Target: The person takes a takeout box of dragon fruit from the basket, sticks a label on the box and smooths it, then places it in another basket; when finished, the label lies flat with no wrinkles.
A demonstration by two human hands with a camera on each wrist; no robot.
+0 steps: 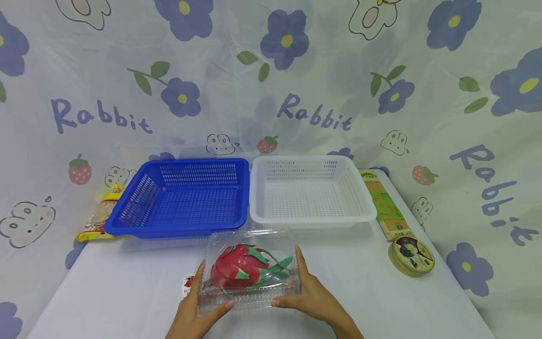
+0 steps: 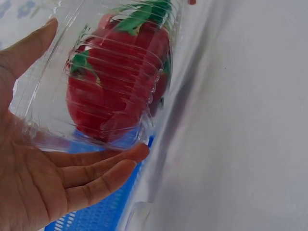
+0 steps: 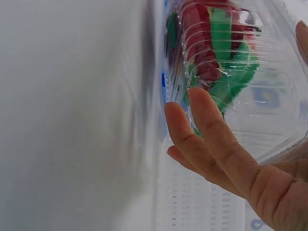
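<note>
A clear plastic clamshell box (image 1: pixel 271 295) with a red and green dragon fruit (image 1: pixel 239 268) inside is held between both hands at the front middle of the table. My left hand (image 1: pixel 195 303) grips its left side, thumb over the near edge and fingers along the side and under it, as the left wrist view shows. On the opposite side my right hand (image 1: pixel 315 294) grips the box, its thumb at the near edge. In the right wrist view its fingers (image 3: pixel 219 134) press against the ribbed wall. The box's far edge sits just before the baskets.
A blue basket (image 1: pixel 178 230) and a white basket (image 1: pixel 313 220) stand side by side at the back. Left of them lies a yellow packet (image 1: pixel 99 219). At right are a long green packet (image 1: pixel 387 207) and a round gold tin (image 1: pixel 410 255). A small card (image 1: pixel 187 284) lies beside my left hand.
</note>
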